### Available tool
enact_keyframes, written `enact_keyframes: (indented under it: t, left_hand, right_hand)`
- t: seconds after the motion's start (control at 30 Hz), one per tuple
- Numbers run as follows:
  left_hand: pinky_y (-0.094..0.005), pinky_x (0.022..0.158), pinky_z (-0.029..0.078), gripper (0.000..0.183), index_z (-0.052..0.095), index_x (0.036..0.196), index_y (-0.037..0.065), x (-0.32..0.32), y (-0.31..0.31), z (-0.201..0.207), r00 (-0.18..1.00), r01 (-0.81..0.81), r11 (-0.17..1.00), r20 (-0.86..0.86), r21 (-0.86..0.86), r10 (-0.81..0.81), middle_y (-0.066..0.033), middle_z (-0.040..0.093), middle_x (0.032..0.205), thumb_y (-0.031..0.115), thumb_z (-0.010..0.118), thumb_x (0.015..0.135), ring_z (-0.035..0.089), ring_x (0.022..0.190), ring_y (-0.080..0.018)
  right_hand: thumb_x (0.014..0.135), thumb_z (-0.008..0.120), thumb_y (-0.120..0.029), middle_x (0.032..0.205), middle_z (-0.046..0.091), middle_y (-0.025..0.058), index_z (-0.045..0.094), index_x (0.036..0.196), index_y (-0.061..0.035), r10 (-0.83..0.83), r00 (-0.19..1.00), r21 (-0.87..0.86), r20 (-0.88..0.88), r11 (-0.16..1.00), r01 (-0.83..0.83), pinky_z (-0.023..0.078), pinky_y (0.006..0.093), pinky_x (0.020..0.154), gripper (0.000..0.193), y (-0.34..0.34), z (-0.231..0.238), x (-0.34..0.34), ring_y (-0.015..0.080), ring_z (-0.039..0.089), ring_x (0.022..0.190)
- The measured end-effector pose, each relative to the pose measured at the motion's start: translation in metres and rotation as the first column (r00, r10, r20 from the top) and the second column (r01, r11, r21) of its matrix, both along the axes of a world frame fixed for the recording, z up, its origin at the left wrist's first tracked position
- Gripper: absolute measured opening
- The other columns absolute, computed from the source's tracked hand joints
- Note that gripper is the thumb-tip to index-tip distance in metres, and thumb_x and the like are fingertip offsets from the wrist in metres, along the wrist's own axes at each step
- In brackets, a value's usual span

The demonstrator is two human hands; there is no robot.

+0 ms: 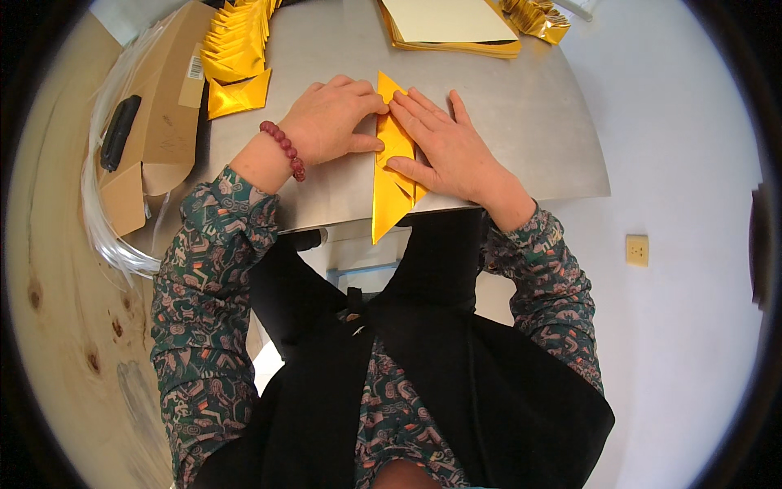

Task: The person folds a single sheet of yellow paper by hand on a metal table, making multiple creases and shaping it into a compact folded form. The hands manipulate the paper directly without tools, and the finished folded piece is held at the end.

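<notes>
A sheet of shiny gold paper (394, 155), folded into a long pointed shape, lies at the front edge of the metal table. Its lower tip sticks out past that edge. My left hand (336, 118), with a dark red bead bracelet at the wrist, has its fingers curled. Its thumb and fingertip pinch the paper's left edge. Flat across the right side of the paper lies my right hand (444, 147), fingers stretched out and thumb pointing left over the fold. The palm hides part of the paper's right edge.
Gold folded paper pieces (236, 49) stand in a row at the back left. A stack of gold-edged sheets (448, 24) lies at the back, with more folded gold pieces (539, 18) beside it. An opened cardboard box (167, 106) and clear plastic strands (106, 236) flank the table's left.
</notes>
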State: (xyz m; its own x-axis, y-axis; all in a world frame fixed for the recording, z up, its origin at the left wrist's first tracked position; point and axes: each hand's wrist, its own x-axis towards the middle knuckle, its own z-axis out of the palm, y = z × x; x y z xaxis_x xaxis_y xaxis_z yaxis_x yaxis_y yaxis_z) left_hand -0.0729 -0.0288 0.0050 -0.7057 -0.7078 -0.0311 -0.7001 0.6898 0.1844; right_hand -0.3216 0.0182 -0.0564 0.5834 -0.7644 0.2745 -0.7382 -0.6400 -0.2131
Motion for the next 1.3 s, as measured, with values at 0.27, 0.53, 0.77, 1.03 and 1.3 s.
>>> enact_keyframes:
  t: [0.27, 0.53, 0.77, 1.03, 1.3]
  left_hand:
    - [-0.0465, 0.109, 0.05, 0.052, 0.074, 0.135, 0.013, 0.0, 0.002, 0.001, 1.0, -0.016, 1.0, -0.011, 0.002, 0.016, -0.0058, 0.069, 0.135, 0.036, 0.084, 0.09, 0.06, 0.132, -0.0307]
    - [-0.0451, 0.111, 0.051, 0.052, 0.075, 0.134, 0.013, -0.002, 0.001, -0.003, 1.0, -0.023, 1.0, -0.018, -0.014, 0.023, -0.0054, 0.069, 0.136, 0.035, 0.086, 0.089, 0.06, 0.132, -0.031]
    - [-0.0451, 0.111, 0.052, 0.052, 0.075, 0.134, 0.012, -0.003, 0.001, -0.001, 1.0, -0.029, 1.0, 0.001, -0.006, 0.029, -0.007, 0.069, 0.137, 0.035, 0.086, 0.089, 0.06, 0.133, -0.0326]
    - [-0.0453, 0.112, 0.051, 0.052, 0.075, 0.136, 0.011, 0.0, 0.002, -0.002, 1.0, -0.009, 1.0, -0.029, -0.003, 0.009, -0.0079, 0.069, 0.138, 0.035, 0.084, 0.091, 0.059, 0.135, -0.0324]
    - [-0.0467, 0.113, 0.05, 0.053, 0.075, 0.136, 0.011, -0.001, 0.005, 0.0, 1.0, -0.027, 0.999, -0.014, 0.017, 0.028, -0.0078, 0.069, 0.141, 0.037, 0.083, 0.091, 0.058, 0.137, -0.0314]
  right_hand:
    - [0.108, 0.053, -0.06, 0.17, 0.049, 0.0098, 0.051, 0.163, -0.0125, -0.015, 0.999, -0.038, -0.05, 0.999, 0.013, 0.013, 0.0694, 0.132, 0.073, 0.012, 0.003, -0.009, 0.034, 0.032, 0.164]
    - [0.108, 0.06, -0.044, 0.163, 0.056, 0.0089, 0.061, 0.155, -0.0152, 0.123, 0.992, 0.033, 0.012, 0.992, -0.123, 0.019, 0.0641, 0.133, 0.055, 0.032, 0.005, -0.03, 0.0331, 0.037, 0.161]
    - [0.102, 0.071, -0.037, 0.163, 0.056, 0.0063, 0.06, 0.156, -0.021, 0.191, 0.98, 0.094, 0.052, 0.976, -0.195, 0.021, 0.062, 0.134, 0.057, 0.073, 0.016, -0.045, 0.0355, 0.037, 0.161]
    - [0.101, 0.073, -0.04, 0.162, 0.055, 0.0084, 0.061, 0.153, -0.0206, 0.243, 0.963, 0.019, 0.119, 0.969, -0.247, 0.022, 0.0608, 0.133, 0.056, 0.081, 0.031, -0.04, 0.0358, 0.037, 0.161]
    - [0.107, 0.061, -0.044, 0.158, 0.059, 0.0157, 0.059, 0.152, -0.0035, 0.059, 0.99, -0.007, 0.128, 0.998, -0.058, 0.027, 0.0573, 0.131, 0.06, 0.031, 0.019, -0.015, 0.0342, 0.047, 0.154]
